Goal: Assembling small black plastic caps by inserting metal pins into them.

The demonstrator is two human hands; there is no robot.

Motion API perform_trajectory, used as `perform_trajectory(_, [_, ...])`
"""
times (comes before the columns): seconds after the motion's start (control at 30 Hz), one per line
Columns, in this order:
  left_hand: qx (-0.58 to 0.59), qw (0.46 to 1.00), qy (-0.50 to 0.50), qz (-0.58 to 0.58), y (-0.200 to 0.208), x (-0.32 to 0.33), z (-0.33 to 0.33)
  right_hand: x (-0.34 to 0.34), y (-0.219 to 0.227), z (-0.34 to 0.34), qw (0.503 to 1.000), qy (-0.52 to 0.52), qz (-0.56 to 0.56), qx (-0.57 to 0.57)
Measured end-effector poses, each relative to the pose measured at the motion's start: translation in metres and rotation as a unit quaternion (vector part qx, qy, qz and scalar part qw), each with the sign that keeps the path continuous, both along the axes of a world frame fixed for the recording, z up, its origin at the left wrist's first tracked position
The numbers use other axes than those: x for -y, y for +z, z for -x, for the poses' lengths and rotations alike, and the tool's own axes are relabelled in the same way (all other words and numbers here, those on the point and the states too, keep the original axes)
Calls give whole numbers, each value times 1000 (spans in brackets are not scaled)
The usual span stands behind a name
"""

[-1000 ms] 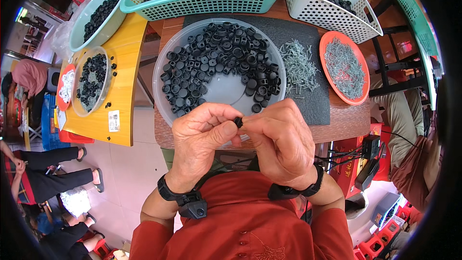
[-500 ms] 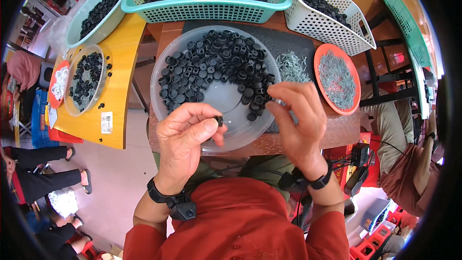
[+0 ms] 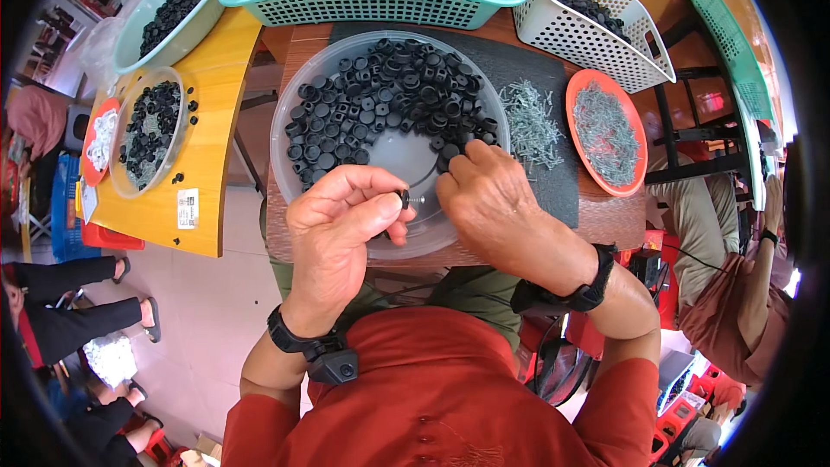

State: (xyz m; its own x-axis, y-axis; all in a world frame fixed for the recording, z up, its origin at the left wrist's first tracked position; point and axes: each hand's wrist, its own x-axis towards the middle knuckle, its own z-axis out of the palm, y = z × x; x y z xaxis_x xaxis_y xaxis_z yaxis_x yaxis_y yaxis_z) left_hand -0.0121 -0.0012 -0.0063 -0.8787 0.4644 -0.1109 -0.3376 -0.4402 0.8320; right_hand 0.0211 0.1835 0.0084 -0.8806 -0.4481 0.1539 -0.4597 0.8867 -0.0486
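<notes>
Between the thumb and fingers of my left hand (image 3: pixel 333 216) is a small black plastic cap (image 3: pixel 403 198). A thin metal screw (image 3: pixel 418 200) sticks out of its right side. My right hand (image 3: pixel 488 199) is over the right part of a round translucent tub (image 3: pixel 398 252), beside a heap of loose black plastic caps (image 3: pixel 346 121). Its fingers are bent downward and closed; the back of the hand hides their tips, so whatever they hold does not show. Bare tub bottom (image 3: pixel 393 156) shows between the heap and my hands.
Loose screws (image 3: pixel 532 125) lie on a dark mat (image 3: pixel 564 186), left of an orange plate (image 3: pixel 641 151) of screws. A teal basket (image 3: pixel 372 13) and a white basket (image 3: pixel 553 43) of black parts stand behind. A yellow table (image 3: pixel 220 121) at the left bears more containers.
My right hand has swung left and downward from the tub's right edge, and its fingers have curled in. The left hand, with the cap and screw, has risen slightly.
</notes>
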Motion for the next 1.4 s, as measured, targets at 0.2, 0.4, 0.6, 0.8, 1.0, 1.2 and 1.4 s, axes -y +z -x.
perform_trajectory(0.2, [6, 1000, 5, -14, -1, 1, 0, 2, -2, 1, 1000, 19, 2, 1])
perform_trajectory(0.4, [17, 1000, 7, -19, -1, -1, 1, 8, -7, -1, 981, -22, 189, -36])
perform_trajectory(0.6, [16, 999, 27, -21, 1, -3, 0, 25, -2, -4, 918, -98, 376, -83])
perform_trajectory(0.8, [10, 999, 43, -15, 1, -6, -2, 40, -3, -17, 801, -221, 556, 7])
perform_trajectory(1.0, [-6, 999, 50, -7, 0, -8, -3, 43, -7, -20, 849, -167, 496, -72])
perform_trajectory(1.2, [-11, 998, 57, -10, -1, -7, -5, 41, -5, -23, 836, -141, 528, -49])
perform_trajectory(1.4, [-22, 998, 63, -9, -1, -9, -5, 37, -11, -18, 829, -112, 541, -85])
